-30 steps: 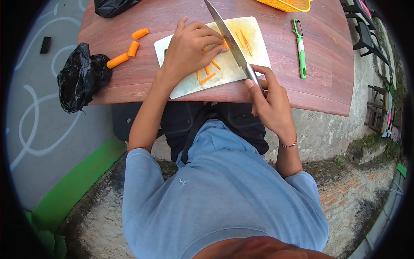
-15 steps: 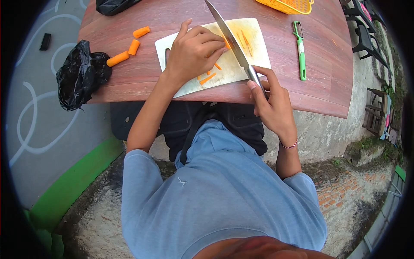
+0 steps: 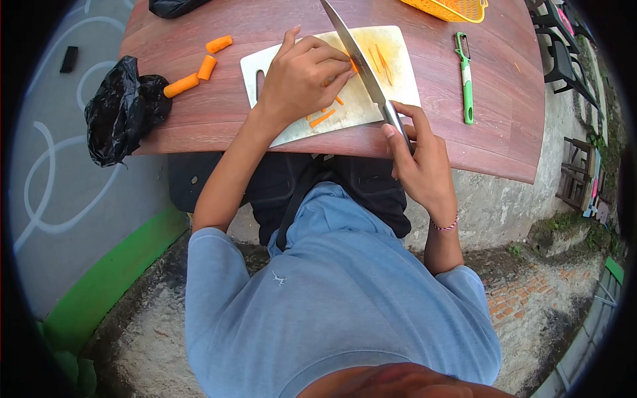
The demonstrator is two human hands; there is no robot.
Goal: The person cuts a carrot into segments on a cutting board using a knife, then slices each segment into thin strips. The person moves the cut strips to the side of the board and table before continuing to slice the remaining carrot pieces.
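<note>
My right hand (image 3: 423, 159) grips the handle of a kitchen knife (image 3: 360, 60), its blade slanting up and away across the white cutting board (image 3: 405, 79). Beside the blade, the bent fingers of my left hand (image 3: 306, 74) press a carrot piece (image 3: 353, 65) on the board; most of that piece is hidden by the fingers. Thin carrot strips (image 3: 383, 65) lie to the right of the blade. Below my left hand are a few thicker carrot sticks (image 3: 322, 119), partly covered by it.
Three peeled carrot chunks (image 3: 181, 85) rest left of the board, near a crumpled black plastic bag (image 3: 123, 113) at the table edge. A green-handled peeler (image 3: 467, 89) lies to the right. A yellow basket (image 3: 451, 9) and another dark bag (image 3: 174, 6) are at the far side.
The whole view has shifted slightly. Both hands and the knife keep nearly the same pose on the board.
</note>
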